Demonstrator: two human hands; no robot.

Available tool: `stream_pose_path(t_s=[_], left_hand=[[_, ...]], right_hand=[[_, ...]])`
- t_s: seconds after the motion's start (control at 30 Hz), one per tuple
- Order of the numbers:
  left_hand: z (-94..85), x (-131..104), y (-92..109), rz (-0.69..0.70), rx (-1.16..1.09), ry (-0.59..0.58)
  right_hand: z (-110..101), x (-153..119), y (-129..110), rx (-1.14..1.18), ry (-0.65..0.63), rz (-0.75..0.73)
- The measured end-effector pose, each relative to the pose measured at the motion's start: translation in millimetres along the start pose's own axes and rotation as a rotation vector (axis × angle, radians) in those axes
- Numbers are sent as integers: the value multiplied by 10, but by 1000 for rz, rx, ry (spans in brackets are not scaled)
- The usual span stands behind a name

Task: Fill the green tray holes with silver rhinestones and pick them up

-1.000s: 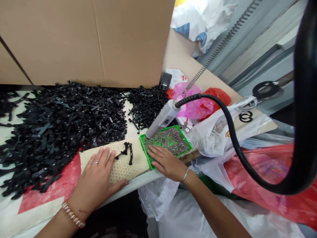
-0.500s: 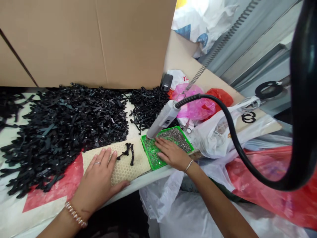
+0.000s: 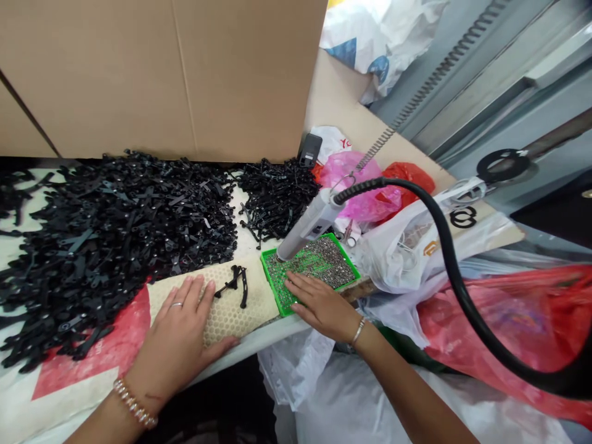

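My left hand (image 3: 178, 336) lies flat with fingers spread on a cream honeycomb-textured pad (image 3: 254, 311), holding nothing. Just right of its fingertips, a few black plastic parts (image 3: 243, 287) rest on the pad. My right hand (image 3: 322, 303) is spread over the near side of a green tray (image 3: 280, 303), fingertips at the small metal pieces (image 3: 333, 262) inside; nothing shows in its grip. A grey electric screwdriver (image 3: 305, 227) hangs from a coiled spring, its lower end over the tray's left part, beyond my right fingertips.
A large heap of black parts (image 3: 139, 216) covers the left of the table, with a smaller heap (image 3: 275, 194) behind the tray. Cardboard (image 3: 240, 74) stands at the back. Plastic bags (image 3: 398, 253), scissors (image 3: 350, 236) and a black cable (image 3: 446, 253) are on the right.
My right hand has drawn back slightly toward the near edge of the tray, away from the screwdriver's lower end. The cable has swung lower on the right. My left hand stays on the pad.
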State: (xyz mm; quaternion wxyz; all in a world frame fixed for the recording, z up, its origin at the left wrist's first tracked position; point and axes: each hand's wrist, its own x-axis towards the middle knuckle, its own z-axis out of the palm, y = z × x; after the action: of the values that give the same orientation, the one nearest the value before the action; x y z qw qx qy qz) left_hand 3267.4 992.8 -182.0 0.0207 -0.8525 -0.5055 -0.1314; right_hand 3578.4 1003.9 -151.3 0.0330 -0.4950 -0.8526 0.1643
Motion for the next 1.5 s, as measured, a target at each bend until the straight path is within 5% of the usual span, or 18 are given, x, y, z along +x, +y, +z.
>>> stream_pose_path(t_s=[0.2, 0.47, 0.63, 0.73, 0.97, 1.3, 1.5], left_hand=[[-5, 9, -5, 7, -3, -10], [-17, 9, 14, 6, 19, 16], [-10, -2, 12, 6, 12, 12], [-19, 8, 11, 1, 14, -8], [-31, 14, 23, -8, 17, -18], [-16, 1, 13, -21, -19, -21], [12, -14, 9, -36, -4, -47]], right_hand=[[-173, -290, 193, -220, -58, 243], [-172, -197, -106, -162, -147, 22], [-238, -351, 203, -254, -63, 214], [-218, -367, 191, -251, -39, 209], [1, -72, -185, -120, -45, -26], [-129, 165, 271, -125, 24, 137], [-11, 434, -122, -139, -59, -63]])
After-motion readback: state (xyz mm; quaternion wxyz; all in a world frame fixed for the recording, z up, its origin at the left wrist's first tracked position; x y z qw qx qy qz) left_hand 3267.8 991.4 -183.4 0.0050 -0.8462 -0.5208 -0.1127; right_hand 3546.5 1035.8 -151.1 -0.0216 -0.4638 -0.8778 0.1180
